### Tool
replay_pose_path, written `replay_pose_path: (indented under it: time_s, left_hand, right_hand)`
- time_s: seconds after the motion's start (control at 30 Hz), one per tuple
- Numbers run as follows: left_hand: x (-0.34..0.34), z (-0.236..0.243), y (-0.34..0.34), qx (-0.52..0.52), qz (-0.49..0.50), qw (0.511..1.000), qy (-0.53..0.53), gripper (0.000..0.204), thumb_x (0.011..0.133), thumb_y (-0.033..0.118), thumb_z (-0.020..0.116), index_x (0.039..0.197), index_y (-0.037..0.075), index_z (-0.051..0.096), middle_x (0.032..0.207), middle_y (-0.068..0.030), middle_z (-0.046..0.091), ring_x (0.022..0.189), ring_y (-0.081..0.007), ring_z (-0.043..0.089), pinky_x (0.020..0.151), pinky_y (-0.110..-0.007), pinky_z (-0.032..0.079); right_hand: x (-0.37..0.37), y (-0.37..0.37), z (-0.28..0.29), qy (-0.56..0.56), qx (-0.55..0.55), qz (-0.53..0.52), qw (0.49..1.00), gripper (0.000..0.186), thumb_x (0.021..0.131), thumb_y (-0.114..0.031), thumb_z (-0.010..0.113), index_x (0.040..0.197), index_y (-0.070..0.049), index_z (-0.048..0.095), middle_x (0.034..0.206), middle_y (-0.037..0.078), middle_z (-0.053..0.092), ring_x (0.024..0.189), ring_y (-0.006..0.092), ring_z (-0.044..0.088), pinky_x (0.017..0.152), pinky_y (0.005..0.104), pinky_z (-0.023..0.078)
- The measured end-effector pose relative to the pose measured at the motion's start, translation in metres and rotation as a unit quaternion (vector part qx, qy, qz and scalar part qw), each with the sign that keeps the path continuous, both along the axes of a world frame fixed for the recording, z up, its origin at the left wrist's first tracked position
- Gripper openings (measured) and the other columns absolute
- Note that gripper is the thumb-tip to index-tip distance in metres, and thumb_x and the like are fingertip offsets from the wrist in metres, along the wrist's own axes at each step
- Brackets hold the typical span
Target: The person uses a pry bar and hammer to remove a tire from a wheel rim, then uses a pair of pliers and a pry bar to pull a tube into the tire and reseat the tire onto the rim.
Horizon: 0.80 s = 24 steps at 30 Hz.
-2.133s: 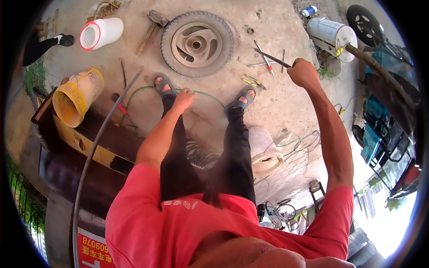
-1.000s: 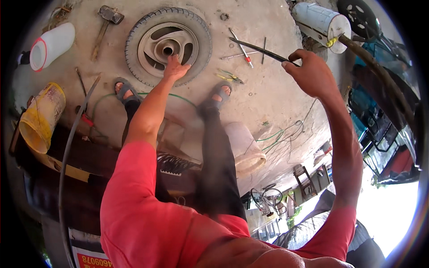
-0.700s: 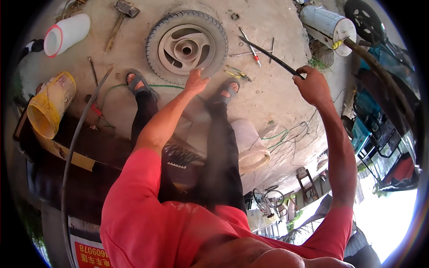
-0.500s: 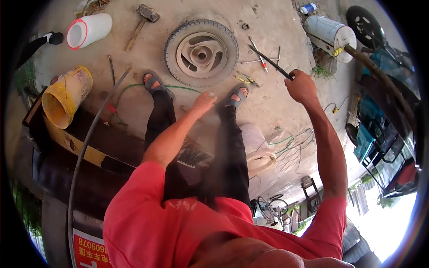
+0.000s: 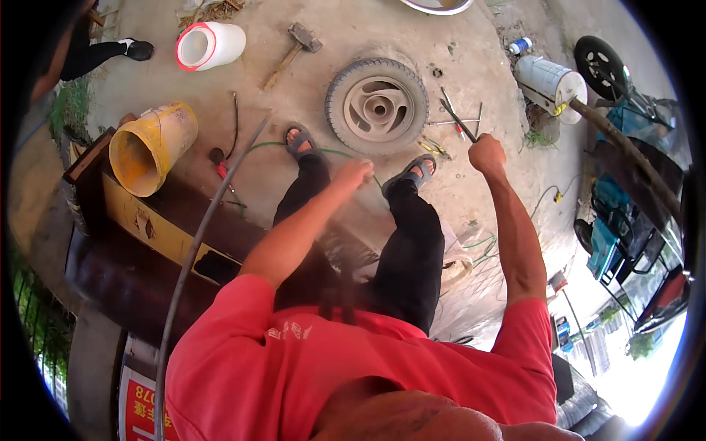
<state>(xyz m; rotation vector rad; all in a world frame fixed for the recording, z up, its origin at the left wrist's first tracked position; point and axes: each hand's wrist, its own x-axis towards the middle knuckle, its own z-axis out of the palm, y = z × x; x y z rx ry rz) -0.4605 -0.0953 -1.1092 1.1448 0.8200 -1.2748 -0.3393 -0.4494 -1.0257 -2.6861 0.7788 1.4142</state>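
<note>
A dark metal bar (image 5: 459, 116) is gripped at its near end by my right hand (image 5: 487, 153), closed round it. The bar slants up and left, to the right of a wheel (image 5: 379, 110) lying flat on the ground with its tyre on. My left hand (image 5: 353, 175) is held with curled fingers above and between my feet, below the wheel. Whatever those fingers hold, if anything, is blurred and too small to make out. Near the bar lie yellow-handled pliers (image 5: 434, 147) and a thin metal cross-shaped tool (image 5: 474, 121).
A hammer (image 5: 294, 55), white bucket (image 5: 228, 44) and yellow bucket (image 5: 176, 140) stand or lie left of the wheel. Behind my legs is a dark sofa (image 5: 118, 272). A long pole (image 5: 193, 250) rises at left. Another person's shoe (image 5: 138, 50) shows at upper left.
The view has shifted, so the ground things sit further right. My right hand has come closer to the wheel with the bar. My left hand has moved slightly left relative to the wheel.
</note>
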Motion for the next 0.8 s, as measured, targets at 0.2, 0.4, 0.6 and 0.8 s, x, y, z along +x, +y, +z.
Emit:
replay_pose_path:
  time_s: [0.2, 0.4, 0.6, 0.8]
  left_hand:
    - [0.014, 0.013, 0.025, 0.037, 0.038, 0.998, 0.021, 0.038, 0.100, 0.033, 0.063, 0.127, 0.007, 0.058, 0.108, -0.0073, 0.069, 0.089, -0.0180, 0.069, 0.071, -0.033, 0.051]
    - [0.041, 0.025, -0.008, 0.024, 0.076, 0.997, 0.015, 0.037, 0.099, 0.033, 0.064, 0.126, 0.009, 0.056, 0.110, -0.0076, 0.069, 0.088, -0.0194, 0.070, 0.071, -0.034, 0.052]
    - [0.052, 0.062, -0.058, -0.035, 0.136, 0.988, 0.068, 0.033, 0.099, 0.035, 0.064, 0.122, 0.011, 0.058, 0.102, -0.0048, 0.070, 0.089, -0.0199, 0.070, 0.073, -0.035, 0.054]
    - [0.060, 0.055, -0.079, 0.034, 0.196, 0.963, 0.180, 0.045, 0.103, 0.048, 0.057, 0.125, 0.009, 0.054, 0.110, -0.0094, 0.067, 0.089, -0.0233, 0.070, 0.075, -0.042, 0.056]
  right_hand:
    - [0.015, 0.008, 0.003, 0.024, -0.005, -0.014, 1.000, 0.036, 0.089, -0.014, 0.057, 0.120, 0.000, 0.070, 0.121, 0.027, 0.070, 0.115, 0.0401, 0.069, 0.096, 0.0468, 0.056]
    - [0.014, -0.011, -0.005, 0.024, 0.046, -0.073, 0.996, 0.041, 0.089, -0.018, 0.055, 0.124, -0.001, 0.069, 0.122, 0.028, 0.069, 0.116, 0.0420, 0.067, 0.096, 0.0469, 0.055]
    - [-0.090, -0.022, 0.021, -0.089, 0.176, -0.297, 0.934, 0.040, 0.099, -0.022, 0.055, 0.134, -0.005, 0.059, 0.067, 0.003, 0.054, 0.044, 0.0108, 0.041, 0.038, 0.0294, 0.032]
    - [-0.083, 0.091, 0.122, -0.003, 0.272, -0.537, 0.799, 0.040, 0.102, -0.018, 0.052, 0.141, -0.006, 0.053, 0.071, 0.001, 0.055, 0.048, 0.0085, 0.044, 0.042, 0.0261, 0.037]
